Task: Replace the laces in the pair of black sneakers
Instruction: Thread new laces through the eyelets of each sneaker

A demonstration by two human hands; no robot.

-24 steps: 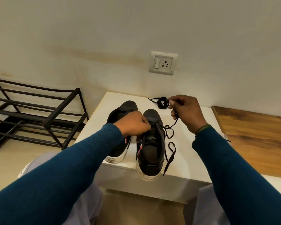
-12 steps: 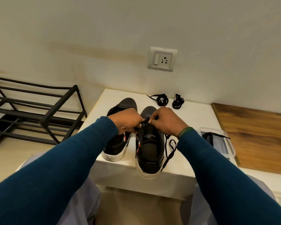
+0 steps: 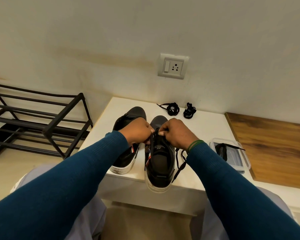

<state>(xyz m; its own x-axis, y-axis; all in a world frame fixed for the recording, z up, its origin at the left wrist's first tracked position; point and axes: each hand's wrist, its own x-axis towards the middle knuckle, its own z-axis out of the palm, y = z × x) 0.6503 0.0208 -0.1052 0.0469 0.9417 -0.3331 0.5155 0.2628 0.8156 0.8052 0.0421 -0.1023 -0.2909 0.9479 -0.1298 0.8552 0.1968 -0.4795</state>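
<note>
Both hands meet over the right sneaker (image 3: 160, 158), at the front of its lacing area. Left hand (image 3: 137, 130) and right hand (image 3: 176, 133) each have fingers curled in, pinched on the black lace (image 3: 152, 139) where it rises from the eyelets. The fingertips are mostly hidden under the knuckles, so the exact grip point on the left side is hard to read; on the right, the thumb and forefinger tips show pressed together on the lace.

The right sneaker sits on the white table (image 3: 206, 129), heel overhanging the near edge. A loose lace end (image 3: 180, 161) trails down its right side onto the tabletop. The left sneaker (image 3: 128, 149) stands just beside it, toe toward the wall, mid-section covered by the left wrist and teal sleeve; can't tell if it's laced.

Two coiled black laces (image 3: 172, 108) and (image 3: 190, 110) lie near the wall, well apart from the hands. A clear plastic container (image 3: 239, 160) at the table's right edge holds something dark, not identifiable, partly cut off by the right forearm. Black metal shoe rack (image 3: 42, 122) left of the table.
</note>
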